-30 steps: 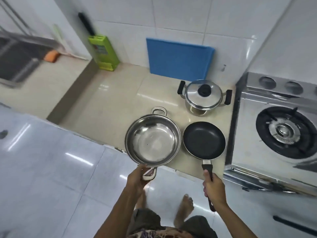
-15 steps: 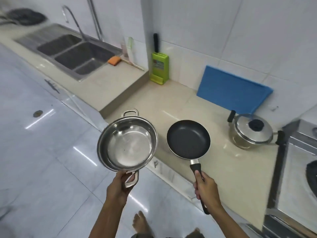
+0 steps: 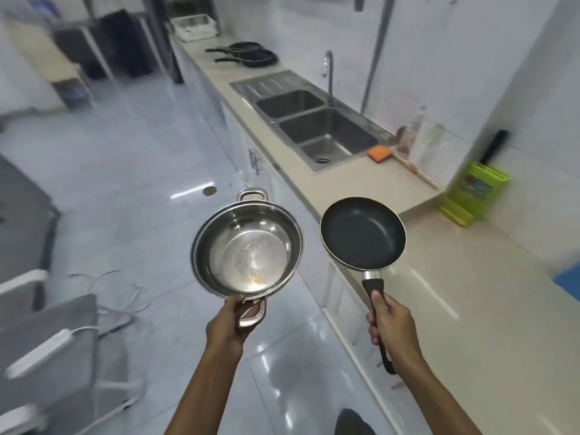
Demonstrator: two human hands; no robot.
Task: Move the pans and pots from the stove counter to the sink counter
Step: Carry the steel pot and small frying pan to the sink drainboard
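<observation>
My left hand (image 3: pixel 227 323) grips the near loop handle of an empty steel pot (image 3: pixel 247 249), held in the air over the floor. A black frying pan (image 3: pixel 362 235) hangs over the counter's front edge, its black handle in my right hand (image 3: pixel 394 328). Ahead on the right runs the sink counter (image 3: pixel 348 180) with a double steel sink (image 3: pixel 317 127). Two black pans (image 3: pixel 251 54) lie on the counter beyond the sink.
An orange sponge (image 3: pixel 379 153), a wooden-handled brush and a green knife block (image 3: pixel 472 189) stand right of the sink. A tap (image 3: pixel 328 73) rises behind the basins. A white rack (image 3: pixel 195 26) sits at the counter's far end. Grey chairs and cables are on the floor at left.
The view has swung left, from the stove counter toward the sink counter. Both hands lifted the pot and the pan off the counter and carry them along; the lidded pot and stove have left the frame.
</observation>
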